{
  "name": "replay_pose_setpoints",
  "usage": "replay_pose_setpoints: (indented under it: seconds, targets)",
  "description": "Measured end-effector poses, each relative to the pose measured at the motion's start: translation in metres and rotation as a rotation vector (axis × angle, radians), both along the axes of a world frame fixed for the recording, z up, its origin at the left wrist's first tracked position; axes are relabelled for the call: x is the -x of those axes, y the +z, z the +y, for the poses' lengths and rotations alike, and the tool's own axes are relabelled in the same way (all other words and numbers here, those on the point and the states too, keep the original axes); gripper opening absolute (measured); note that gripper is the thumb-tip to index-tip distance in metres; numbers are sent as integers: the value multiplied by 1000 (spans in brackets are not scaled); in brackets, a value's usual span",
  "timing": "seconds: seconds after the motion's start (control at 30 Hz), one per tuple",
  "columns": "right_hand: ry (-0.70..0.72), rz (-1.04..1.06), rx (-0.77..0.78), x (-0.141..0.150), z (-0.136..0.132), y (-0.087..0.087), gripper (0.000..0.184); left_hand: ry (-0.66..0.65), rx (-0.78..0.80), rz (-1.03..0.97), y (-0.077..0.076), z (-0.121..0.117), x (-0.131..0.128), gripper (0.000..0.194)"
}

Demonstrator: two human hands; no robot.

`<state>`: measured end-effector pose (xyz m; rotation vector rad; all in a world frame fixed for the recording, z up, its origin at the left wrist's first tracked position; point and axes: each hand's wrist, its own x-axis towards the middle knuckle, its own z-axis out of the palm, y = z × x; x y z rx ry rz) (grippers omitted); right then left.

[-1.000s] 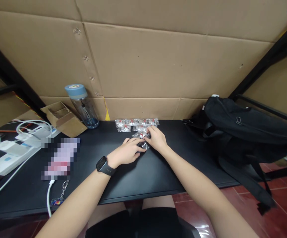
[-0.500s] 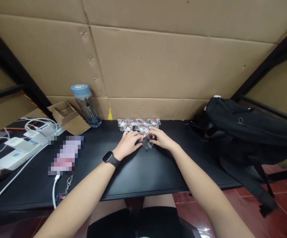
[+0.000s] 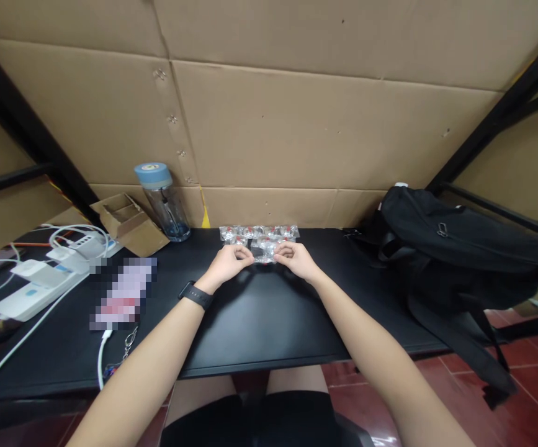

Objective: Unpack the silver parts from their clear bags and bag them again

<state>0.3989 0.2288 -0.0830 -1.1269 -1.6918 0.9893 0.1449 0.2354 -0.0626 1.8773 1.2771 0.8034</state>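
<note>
Between both hands, over the black desktop, stretches a clear, shiny plastic packet (image 3: 265, 252). My left hand (image 3: 228, 266), with a dark smartwatch (image 3: 196, 294) on its wrist, pinches the packet's left side. Its right side is pinched between the thumb and fingers of my right hand (image 3: 298, 261). What lies inside the packet is too small to make out. Just behind the hands, several clear packets with red marks (image 3: 252, 231) lie in rows by the cardboard wall; the hands and the held packet partly hide the nearer row.
On the left stand a blue-lidded bottle (image 3: 162, 205), an open cardboard box (image 3: 141, 234) and a white power strip (image 3: 31, 292) with cables. A pixelated phone (image 3: 122, 292) lies nearer, plugged in. A black backpack (image 3: 455, 242) sits at the right against the cardboard wall (image 3: 269, 124).
Both hands have lifted the plastic packet slightly and turned it, so that it now spans between them. My left hand has shifted a little left. The camera view has tilted slightly.
</note>
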Motion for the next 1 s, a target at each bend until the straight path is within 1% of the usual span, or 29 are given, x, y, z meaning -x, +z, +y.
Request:
replay_pose_setpoints:
  seconds: [0.1, 0.13, 0.17, 0.2, 0.27, 0.33, 0.4, 0.5, 0.53, 0.6, 0.67, 0.73, 0.87, 0.93, 1.0]
  targets:
    - [-8, -72, -5, 4, -4, -5, 49, 117, -4, 137, 0, -5, -5, 28]
    - [0, -123, -26, 6, -5, -5, 53, 137, -24, 196, 1, -8, -7, 31]
    - [9, -181, -57, 7, -7, -4, 54, 139, -51, 253, 2, -10, -9, 31]
    - [20, -247, -96, 8, -8, -3, 50, 127, -87, 302, 3, -12, -10, 29]
    - [47, -397, -185, 9, -10, -1, 37, 81, -181, 393, 3, -16, -12, 25]
    - [65, -531, -281, 9, -11, 1, 31, 40, -294, 479, 1, -18, -12, 28]
    - [86, -612, -356, 8, -12, 2, 34, 0, -382, 555, -1, -19, -10, 38]
    - [117, -664, -414, 8, -14, 3, 42, -83, -428, 623, -3, -19, -5, 51]
    - [124, -668, -420, 8, -14, 3, 40, -107, -429, 627, -3, -19, -4, 51]
    - [131, -651, -409, 10, -14, 5, 32, -131, -419, 609, -1, -18, -2, 41]
    - [127, -613, -375, 13, -15, 7, 24, -128, -392, 563, 2, -17, -2, 28]
    - [108, -561, -327, 15, -16, 9, 21, -106, -343, 507, 4, -14, -2, 23]
    - [6, -394, -234, 18, -17, 8, 26, -1, -225, 401, 4, -7, -3, 21]
    - [-51, -332, -196, 20, -16, 4, 31, 74, -215, 376, 0, -3, -4, 18]
    - [-67, -274, -155, 22, -13, -1, 33, 147, -232, 375, -5, 1, -4, 17]
